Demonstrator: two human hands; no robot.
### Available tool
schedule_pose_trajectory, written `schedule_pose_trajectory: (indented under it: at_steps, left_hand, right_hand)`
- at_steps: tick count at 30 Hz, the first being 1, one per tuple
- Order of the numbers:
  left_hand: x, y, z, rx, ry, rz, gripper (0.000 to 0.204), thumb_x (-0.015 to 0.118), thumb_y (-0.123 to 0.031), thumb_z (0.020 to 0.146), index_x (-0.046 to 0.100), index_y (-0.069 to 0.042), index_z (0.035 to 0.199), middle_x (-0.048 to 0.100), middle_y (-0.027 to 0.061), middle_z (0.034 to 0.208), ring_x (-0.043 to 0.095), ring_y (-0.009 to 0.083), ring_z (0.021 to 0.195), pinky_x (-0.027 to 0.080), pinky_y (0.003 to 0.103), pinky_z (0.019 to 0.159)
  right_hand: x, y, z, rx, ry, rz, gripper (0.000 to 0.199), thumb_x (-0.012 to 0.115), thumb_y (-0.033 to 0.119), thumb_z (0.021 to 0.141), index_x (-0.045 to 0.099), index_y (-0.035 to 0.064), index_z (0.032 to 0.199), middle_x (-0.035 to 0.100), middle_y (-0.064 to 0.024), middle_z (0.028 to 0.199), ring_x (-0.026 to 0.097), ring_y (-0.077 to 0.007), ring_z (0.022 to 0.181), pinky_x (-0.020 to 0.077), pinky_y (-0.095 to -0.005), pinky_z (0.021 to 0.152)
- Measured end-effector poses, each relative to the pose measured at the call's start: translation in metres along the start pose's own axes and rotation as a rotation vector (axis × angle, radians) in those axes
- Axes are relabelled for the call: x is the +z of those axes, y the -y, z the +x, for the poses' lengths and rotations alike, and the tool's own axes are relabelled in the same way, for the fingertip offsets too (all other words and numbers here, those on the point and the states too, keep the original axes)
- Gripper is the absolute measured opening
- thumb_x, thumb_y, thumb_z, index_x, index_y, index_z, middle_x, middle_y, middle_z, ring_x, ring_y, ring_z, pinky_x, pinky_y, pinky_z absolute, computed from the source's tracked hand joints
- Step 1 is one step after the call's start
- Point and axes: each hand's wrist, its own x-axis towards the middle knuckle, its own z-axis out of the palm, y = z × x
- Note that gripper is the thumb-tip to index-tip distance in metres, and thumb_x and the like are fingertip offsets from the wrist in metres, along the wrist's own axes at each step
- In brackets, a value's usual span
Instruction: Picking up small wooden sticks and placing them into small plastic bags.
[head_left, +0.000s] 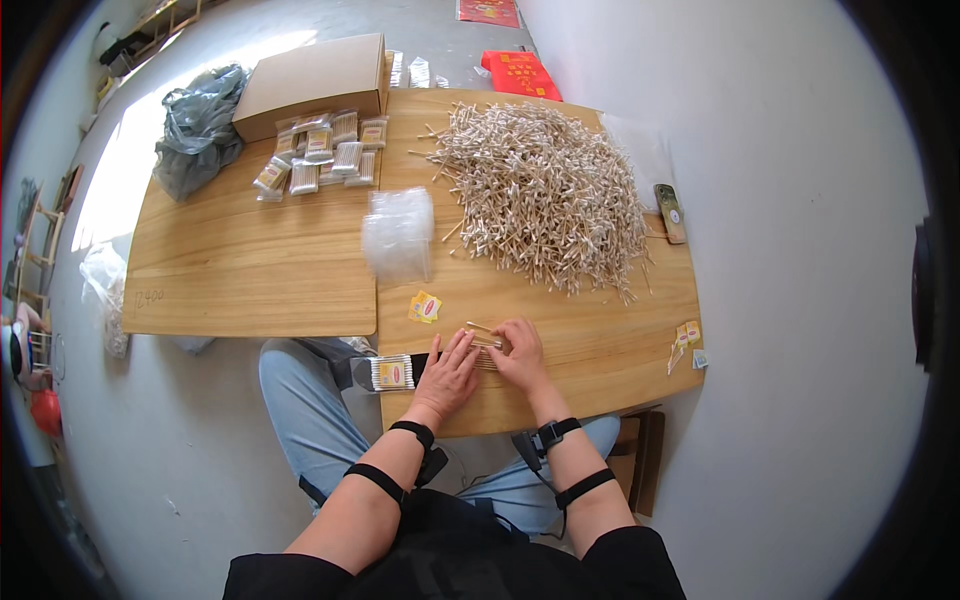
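Observation:
My left hand (pixel 450 372) and my right hand (pixel 520 352) lie side by side on the near edge of the wooden table (pixel 560 320), fingers pressed together on a small bundle of cotton swabs (pixel 486 344). A filled swab packet with a yellow label (pixel 392 372) rests just left of my left hand at the table's edge. A big heap of loose wooden-stick cotton swabs (pixel 545 190) covers the far right of the table. A stack of clear plastic bags (pixel 398 232) lies in the middle, with small yellow labels (pixel 425 307) below it.
Several filled swab packets (pixel 320 152) lie at the back left beside a cardboard box (pixel 312 78) and a grey plastic bag (pixel 198 128). A phone (pixel 669 212) sits at the right edge; more labels (pixel 686 340) lie near the front right corner.

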Motion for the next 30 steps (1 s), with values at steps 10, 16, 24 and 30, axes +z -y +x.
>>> schedule_pose_trajectory:
  at_steps: [10, 16, 24, 30]
  left_hand:
    - [-0.001, -0.003, 0.003, -0.019, 0.014, 0.032, 0.047, 0.060, -0.025, 0.088, 0.054, -0.007, 0.131, 0.038, 0.0100, 0.151, 0.032, 0.0224, 0.143, 0.017, 0.048, 0.119]
    - [-0.001, -0.002, 0.002, -0.019, 0.035, 0.041, 0.049, 0.058, -0.026, 0.089, 0.052, -0.007, 0.134, 0.037, 0.0100, 0.152, 0.031, 0.0223, 0.143, 0.016, 0.048, 0.119]
    - [0.002, 0.000, 0.002, -0.017, 0.058, 0.075, 0.051, 0.055, -0.030, 0.091, 0.050, -0.007, 0.137, 0.036, 0.0105, 0.152, 0.030, 0.0226, 0.144, 0.016, 0.049, 0.119]
    - [0.002, -0.001, 0.002, -0.023, 0.044, 0.040, 0.053, 0.057, -0.028, 0.090, 0.049, -0.006, 0.137, 0.035, 0.0106, 0.153, 0.029, 0.0231, 0.144, 0.016, 0.048, 0.119]
  right_hand:
    - [-0.003, -0.002, -0.013, 0.037, -0.005, 0.003, 0.011, 0.075, 0.006, 0.070, 0.066, 0.0063, 0.076, 0.060, -0.0091, 0.092, 0.057, -0.0291, 0.092, 0.0468, -0.0386, 0.081]
    - [-0.004, -0.001, -0.014, -0.021, -0.004, -0.011, 0.011, 0.073, 0.004, 0.070, 0.066, 0.0056, 0.077, 0.060, -0.0097, 0.091, 0.057, -0.0294, 0.091, 0.0473, -0.0383, 0.081]
    - [-0.002, -0.003, -0.009, 0.059, -0.020, 0.023, 0.010, 0.072, 0.002, 0.070, 0.064, 0.0050, 0.076, 0.060, -0.0109, 0.087, 0.058, -0.0304, 0.089, 0.0476, -0.0385, 0.079]
    - [-0.001, -0.004, -0.010, 0.061, -0.032, 0.015, 0.012, 0.073, 0.002, 0.070, 0.063, 0.0050, 0.077, 0.060, -0.0106, 0.088, 0.057, -0.0306, 0.088, 0.0471, -0.0397, 0.079]
